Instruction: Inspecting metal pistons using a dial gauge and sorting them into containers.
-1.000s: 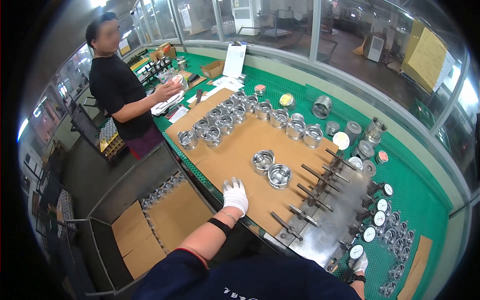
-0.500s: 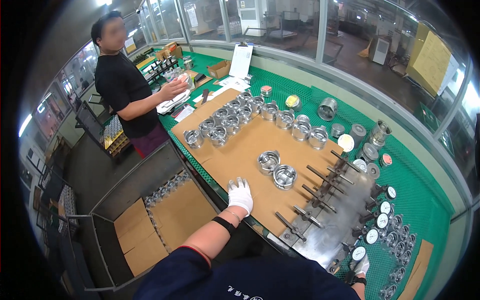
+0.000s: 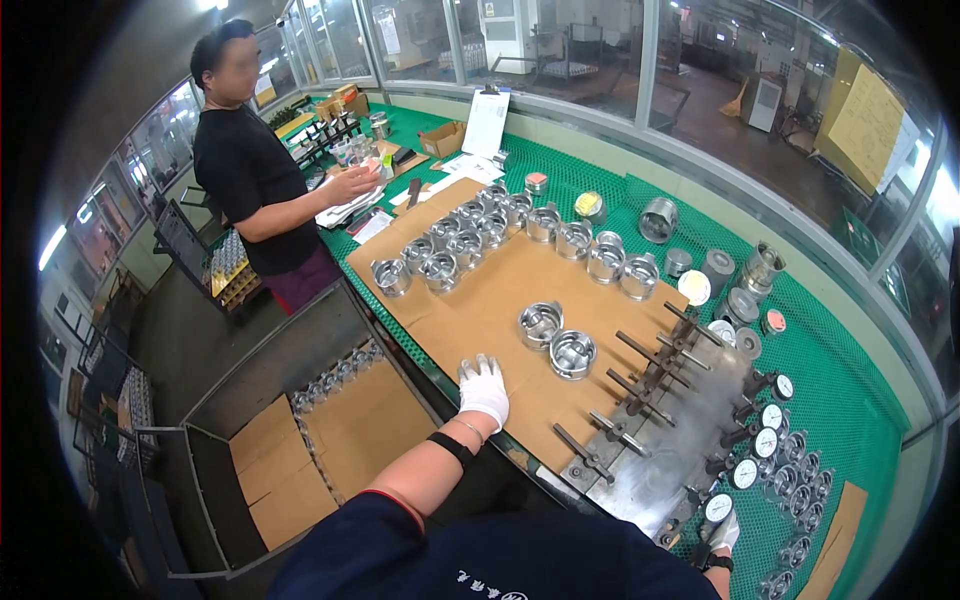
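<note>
My left hand (image 3: 484, 393), in a white glove, lies flat with its fingers spread on the near edge of a brown cardboard sheet (image 3: 470, 330). Just beyond it, two shiny metal pistons (image 3: 572, 354) stand side by side on the sheet. Low on the right, my gloved right hand (image 3: 725, 533) is next to the nearest dial gauge (image 3: 718, 508) of a row beside a steel plate (image 3: 655, 480). Its fingers are partly hidden, so whether it grips the gauge stand does not show. Dark rods (image 3: 582, 452) project from the plate's left side.
More pistons (image 3: 464, 247) line the sheet's far side, and others (image 3: 797, 498) stand right of the gauges. Loose metal cylinders (image 3: 657, 219) sit on the green mat (image 3: 840, 370). A cardboard-lined bin (image 3: 365, 425) is below left. A co-worker (image 3: 250, 170) stands at the far left, hands over papers.
The view has shifted very slightly. The co-worker's hand has moved a little at the papers. Both of my hands stay in place.
</note>
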`<state>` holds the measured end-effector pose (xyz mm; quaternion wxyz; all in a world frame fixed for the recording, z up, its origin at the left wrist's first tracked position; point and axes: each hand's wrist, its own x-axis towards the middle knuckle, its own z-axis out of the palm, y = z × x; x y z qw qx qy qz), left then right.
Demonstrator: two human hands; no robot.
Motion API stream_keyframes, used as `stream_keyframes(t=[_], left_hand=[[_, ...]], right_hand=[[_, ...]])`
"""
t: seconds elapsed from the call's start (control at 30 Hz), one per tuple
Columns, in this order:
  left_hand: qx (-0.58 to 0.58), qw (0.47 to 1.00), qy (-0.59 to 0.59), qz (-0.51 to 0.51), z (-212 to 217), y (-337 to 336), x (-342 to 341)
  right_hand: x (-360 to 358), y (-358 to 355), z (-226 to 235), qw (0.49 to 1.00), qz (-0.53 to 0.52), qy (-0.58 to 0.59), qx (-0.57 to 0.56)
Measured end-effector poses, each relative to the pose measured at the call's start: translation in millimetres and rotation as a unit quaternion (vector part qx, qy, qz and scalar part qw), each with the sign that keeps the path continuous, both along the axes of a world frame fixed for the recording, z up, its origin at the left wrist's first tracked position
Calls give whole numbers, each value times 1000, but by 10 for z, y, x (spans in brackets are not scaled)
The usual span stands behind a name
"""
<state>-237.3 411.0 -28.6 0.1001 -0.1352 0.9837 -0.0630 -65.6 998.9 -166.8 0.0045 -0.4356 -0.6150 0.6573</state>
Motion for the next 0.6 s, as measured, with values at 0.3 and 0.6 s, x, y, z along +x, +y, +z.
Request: stream_keyframes(t=[0.3, 0.6], left_hand=[[5, 1000, -3, -1, 35, 44, -37], [5, 999, -42, -12, 203, 106, -45]], right_hand=[[85, 291, -520, 998, -8, 60, -10], [36, 109, -311, 989, -87, 122, -5]])
